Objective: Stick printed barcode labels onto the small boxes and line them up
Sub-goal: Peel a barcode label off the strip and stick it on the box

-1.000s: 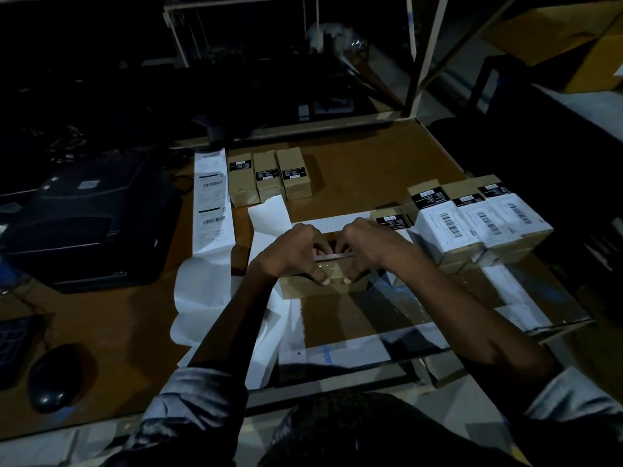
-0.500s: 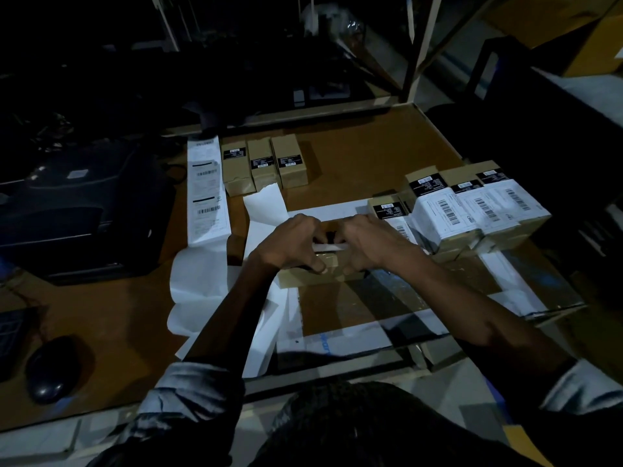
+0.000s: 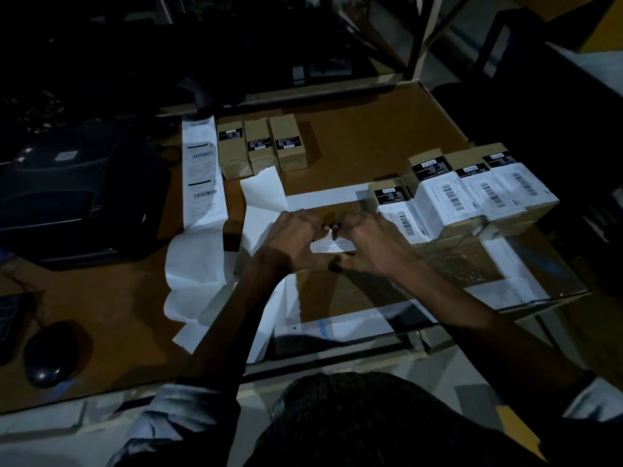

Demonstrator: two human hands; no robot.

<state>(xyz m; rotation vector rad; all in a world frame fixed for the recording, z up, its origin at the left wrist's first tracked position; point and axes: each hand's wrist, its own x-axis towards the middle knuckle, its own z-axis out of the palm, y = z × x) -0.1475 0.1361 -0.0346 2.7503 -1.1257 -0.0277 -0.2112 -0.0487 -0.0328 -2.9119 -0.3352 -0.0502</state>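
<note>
Head view, dim lighting. Both hands work at the centre of the brown bench [image 3: 354, 129]. The left hand [image 3: 293, 237] and the right hand [image 3: 367, 244] meet over a small box, which is almost wholly covered by them. Their fingers are curled down onto a white printed label [image 3: 332, 246] lying on the box top; thumbs sit at the near edge. Whether the label is fully stuck down cannot be told.

To the right, just beside the right hand, four labelled boxes [image 3: 472, 197] stand touching in a row, white barcode labels facing up. At the far side of the bench three unlabelled boxes [image 3: 259, 146] stand side by side, touching. Left of these lies a strip of printed labels [image 3: 202, 170], trailing into loose white backing paper [image 3: 195, 267] near the left forearm. A dark printer [image 3: 74, 197] sits far left, a mouse [image 3: 50, 355] nearer the front edge.
</note>
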